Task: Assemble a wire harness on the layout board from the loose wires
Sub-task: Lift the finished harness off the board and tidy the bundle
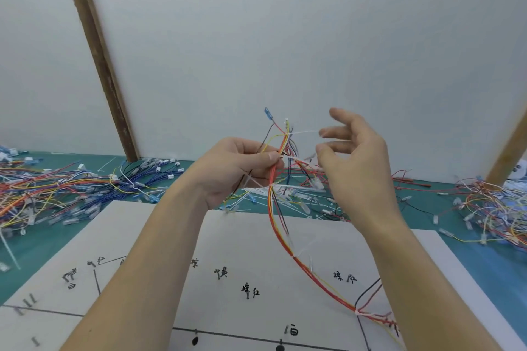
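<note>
A: Where's the harness?

B: The harness (281, 232) is lifted off the board (233, 239), up in front of the person. It's a red, orange and yellow bundle bound at several spots with white ties (294, 254). Its lower end trails down to the board's right side; its upper end fans into loose leads, one with a blue terminal (267, 111).

A: Who's holding it?

B: The left hand (236, 168) pinches the bundle between thumb and fingers, just above a tie.

A: And the other hand?

B: The right hand (353, 151) is just beside the fanned top, fingers spread and loosely bent. A white tie tail reaches to its fingertips (323, 132); whether it actually grips that tail I cannot tell, since the frame is blurred there.

A: What about the board?

B: It's white, lying flat, marked with black lines, handwritten labels and dots, with short pins (29, 300) standing in it.

A: Around that?

B: A green mat (48, 239) beneath. A wire pile (57, 188) to the left, mostly blue and red, another pile (496, 211) to the right, and loose white ties scattered behind the hands. A white wall (285, 37) with a wooden strip (97, 54) stands behind.
</note>
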Action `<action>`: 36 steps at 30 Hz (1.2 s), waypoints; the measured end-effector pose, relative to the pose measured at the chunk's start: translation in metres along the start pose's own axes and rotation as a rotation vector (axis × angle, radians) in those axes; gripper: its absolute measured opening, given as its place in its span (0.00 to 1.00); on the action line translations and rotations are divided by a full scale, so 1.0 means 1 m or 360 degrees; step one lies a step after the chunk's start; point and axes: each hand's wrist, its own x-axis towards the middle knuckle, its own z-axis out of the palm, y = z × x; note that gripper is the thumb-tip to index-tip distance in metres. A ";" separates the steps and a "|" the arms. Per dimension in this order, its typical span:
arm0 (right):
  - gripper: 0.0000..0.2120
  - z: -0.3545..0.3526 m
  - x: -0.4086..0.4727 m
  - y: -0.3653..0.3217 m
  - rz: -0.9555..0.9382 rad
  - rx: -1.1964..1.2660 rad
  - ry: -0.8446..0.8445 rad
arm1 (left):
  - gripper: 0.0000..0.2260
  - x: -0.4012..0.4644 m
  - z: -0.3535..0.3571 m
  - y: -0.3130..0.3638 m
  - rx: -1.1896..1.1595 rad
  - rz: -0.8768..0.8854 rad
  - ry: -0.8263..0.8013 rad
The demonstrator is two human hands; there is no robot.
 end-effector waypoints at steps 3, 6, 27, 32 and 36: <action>0.18 -0.003 0.000 -0.005 -0.0047 -0.0142 0.0027 | 0.06 0.002 -0.002 -0.001 -0.0142 -0.0019 0.0122; 0.07 -0.004 -0.001 -0.005 0.0285 0.0103 -0.0321 | 0.07 0.002 -0.002 -0.002 -0.0243 -0.0027 0.0129; 0.09 0.020 -0.016 0.001 -0.0006 -0.0075 -0.0363 | 0.04 0.003 0.009 0.000 0.0472 0.0047 0.0193; 0.12 0.019 -0.017 0.000 -0.0129 -0.0197 -0.0426 | 0.06 -0.001 0.010 0.001 0.0477 0.0059 0.0160; 0.14 0.021 -0.017 0.001 -0.0191 -0.0229 -0.0428 | 0.08 -0.003 0.015 0.003 0.0568 0.0128 0.0233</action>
